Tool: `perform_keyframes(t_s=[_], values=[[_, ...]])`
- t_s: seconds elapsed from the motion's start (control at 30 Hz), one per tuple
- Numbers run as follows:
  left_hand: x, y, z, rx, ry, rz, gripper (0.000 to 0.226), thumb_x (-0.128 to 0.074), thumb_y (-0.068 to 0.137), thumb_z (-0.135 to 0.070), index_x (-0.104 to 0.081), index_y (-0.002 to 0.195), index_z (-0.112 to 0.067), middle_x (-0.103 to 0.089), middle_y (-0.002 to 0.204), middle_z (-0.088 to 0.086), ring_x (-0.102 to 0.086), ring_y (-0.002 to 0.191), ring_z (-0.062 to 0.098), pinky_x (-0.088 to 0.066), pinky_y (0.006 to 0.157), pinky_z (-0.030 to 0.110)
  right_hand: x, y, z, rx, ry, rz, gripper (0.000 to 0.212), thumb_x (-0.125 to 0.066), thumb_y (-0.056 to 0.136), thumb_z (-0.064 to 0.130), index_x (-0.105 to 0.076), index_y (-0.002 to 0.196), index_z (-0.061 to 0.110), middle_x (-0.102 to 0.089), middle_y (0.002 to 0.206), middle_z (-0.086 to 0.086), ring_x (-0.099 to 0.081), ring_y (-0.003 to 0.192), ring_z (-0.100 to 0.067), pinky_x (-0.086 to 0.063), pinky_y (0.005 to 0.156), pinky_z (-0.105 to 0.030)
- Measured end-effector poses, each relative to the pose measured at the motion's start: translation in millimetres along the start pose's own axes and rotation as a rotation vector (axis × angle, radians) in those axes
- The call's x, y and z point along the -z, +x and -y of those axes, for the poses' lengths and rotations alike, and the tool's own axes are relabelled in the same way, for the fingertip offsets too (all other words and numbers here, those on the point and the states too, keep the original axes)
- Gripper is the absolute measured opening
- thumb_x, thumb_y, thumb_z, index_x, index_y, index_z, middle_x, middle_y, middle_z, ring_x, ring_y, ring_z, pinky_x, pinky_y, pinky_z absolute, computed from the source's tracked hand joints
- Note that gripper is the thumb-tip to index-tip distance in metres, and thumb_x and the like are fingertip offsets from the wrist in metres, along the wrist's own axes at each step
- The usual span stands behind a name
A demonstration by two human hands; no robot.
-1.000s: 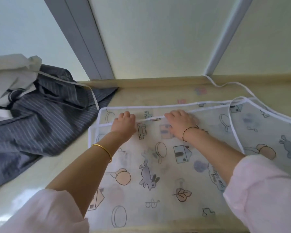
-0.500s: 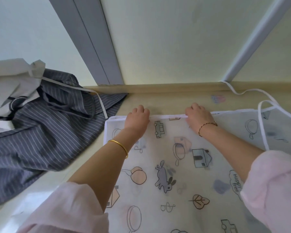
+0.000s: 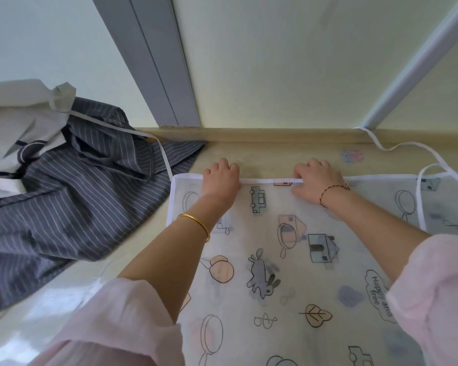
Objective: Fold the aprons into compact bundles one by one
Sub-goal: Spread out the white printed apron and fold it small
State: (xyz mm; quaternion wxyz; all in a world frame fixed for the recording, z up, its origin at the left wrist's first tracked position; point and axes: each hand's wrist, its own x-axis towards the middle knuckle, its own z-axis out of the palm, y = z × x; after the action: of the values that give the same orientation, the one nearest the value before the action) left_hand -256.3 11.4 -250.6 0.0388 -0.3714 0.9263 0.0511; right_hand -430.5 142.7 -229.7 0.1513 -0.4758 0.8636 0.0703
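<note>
The printed apron (image 3: pixel 288 260) lies flat at the bench's (image 3: pixel 262 157) far edge. Left hand (image 3: pixel 220 179) and right hand (image 3: pixel 318 182) each pinch its white hem, fingers curled. Thin, light, probably slippery; best held by hem.

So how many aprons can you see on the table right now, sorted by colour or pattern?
White cartoon-print apron, under both hands: 1
Grey striped apron, bunched at left: 1
White apron with dark trim, on the striped one: 1
Total: 3
</note>
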Motion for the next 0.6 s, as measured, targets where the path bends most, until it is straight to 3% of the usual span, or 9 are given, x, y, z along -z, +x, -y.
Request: perform_keyframes(t_s=[0.17, 0.27, 0.33, 0.43, 0.53, 0.6], values=[[6.7, 3.6, 6.3, -0.055, -0.017, -0.013, 0.028, -0.047, 0.096, -0.037, -0.053, 0.111, -0.015, -0.059, 0.109, 0.003, -0.048, 0.103, 0.024, -0.034, 0.087, 0.034, 1.7, 5.6, -5.8, 0.063, 0.013, 0.014, 0.01, -0.054, 0.084, 0.029, -0.05, 0.092, 0.024, -0.047, 0.108, -0.002, -0.037, 0.091, -0.02, -0.033, 0.071, -0.029], [8.2, 2.4, 5.9, -0.097, -0.056, -0.009, 0.024, -0.044, 0.098, -0.034, -0.054, 0.108, -0.015, -0.06, 0.106, 0.003, -0.05, 0.1, 0.023, -0.035, 0.086, 0.034, 2.0, 7.2, -9.9, 0.089, 0.049, 0.011, 0.022, -0.06, 0.083, 0.024, -0.051, 0.102, 0.024, -0.048, 0.11, -0.002, -0.043, 0.093, -0.022, -0.036, 0.073, -0.03], [6.8, -0.2, 1.8, -0.12, -0.094, -0.011, 0.021, -0.042, 0.099, -0.029, -0.052, 0.108, -0.014, -0.06, 0.106, 0.004, -0.051, 0.099, 0.024, -0.037, 0.086, 0.034, 2.7, 7.9, -11.0, 0.09, 0.03, 0.02, 0.027, -0.06, 0.084, 0.025, -0.052, 0.11, 0.026, -0.049, 0.112, -0.001, -0.045, 0.1, -0.024, -0.037, 0.076, -0.03], [2.8, -4.6, -3.1, -0.153, -0.057, -0.026, 0.018, -0.041, 0.098, -0.013, -0.051, 0.113, -0.013, -0.058, 0.11, 0.005, -0.051, 0.099, 0.025, -0.035, 0.083, 0.032, 2.1, 10.8, -10.9, 0.091, 0.033, 0.014, 0.021, -0.06, 0.083, 0.024, -0.055, 0.103, 0.029, -0.049, 0.11, 0.0, -0.044, 0.103, -0.024, -0.036, 0.076, -0.03], [1.7, -9.6, -2.9, -0.177, -0.041, -0.061, 0.037, -0.042, 0.086, 0.004, -0.049, 0.119, -0.013, -0.054, 0.111, 0.006, -0.048, 0.1, 0.025, -0.034, 0.085, 0.032, 1.1, 13.0, -7.7, 0.129, 0.104, 0.0, 0.013, -0.06, 0.082, 0.02, -0.055, 0.091, 0.028, -0.048, 0.103, 0.001, -0.044, 0.101, -0.024, -0.036, 0.076, -0.029], [2.0, -12.3, -2.0, -0.193, -0.046, -0.078, 0.041, -0.04, 0.083, 0.005, -0.048, 0.12, -0.013, -0.053, 0.112, 0.006, -0.047, 0.1, 0.025, -0.033, 0.085, 0.032, -0.4, 13.1, -5.1, 0.154, 0.151, -0.004, 0.016, -0.06, 0.083, 0.02, -0.056, 0.097, 0.027, -0.047, 0.103, 0.002, -0.046, 0.104, -0.025, -0.038, 0.078, -0.03]])
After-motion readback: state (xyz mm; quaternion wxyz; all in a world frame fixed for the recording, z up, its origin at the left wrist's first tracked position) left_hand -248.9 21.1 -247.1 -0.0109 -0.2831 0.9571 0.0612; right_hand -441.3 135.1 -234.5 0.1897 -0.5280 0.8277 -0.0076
